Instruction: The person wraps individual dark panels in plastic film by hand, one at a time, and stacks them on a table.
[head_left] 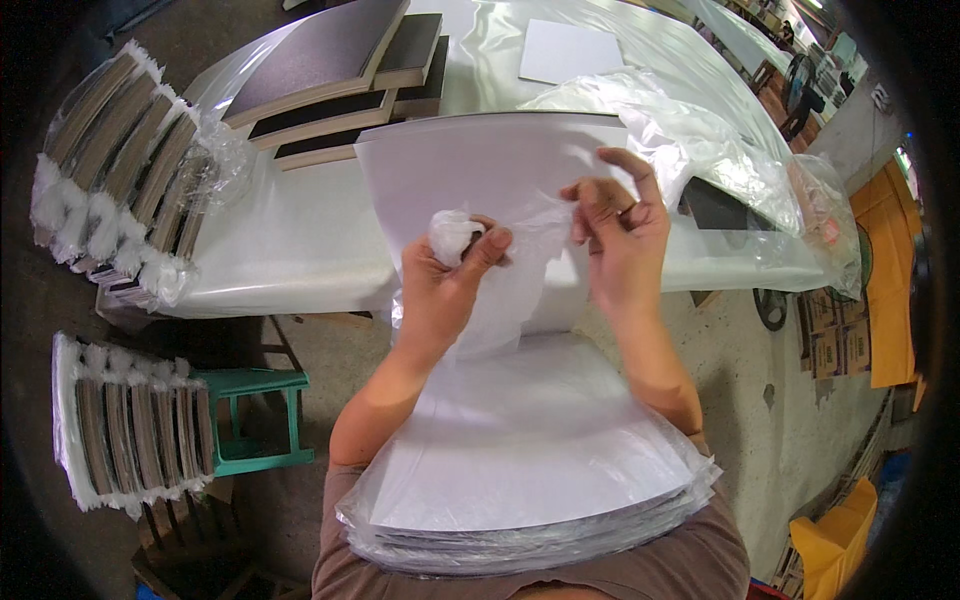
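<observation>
While the left hand (440, 290) is clamped on a crumpled white wad (452, 240), the right hand (630, 240), apart from it, has half-curled fingers at some clear film (543, 213) before an upright white panel (410, 175); I cannot tell whether they pinch it. Clear plastic wraps the lap's white stack (520, 450) and grey-edged bundles (120, 145) at left. Dark-topped boards (320, 60) lie on the white-covered table (290, 265), and brown cartons (838, 345) with printing stand on the floor (740, 390).
</observation>
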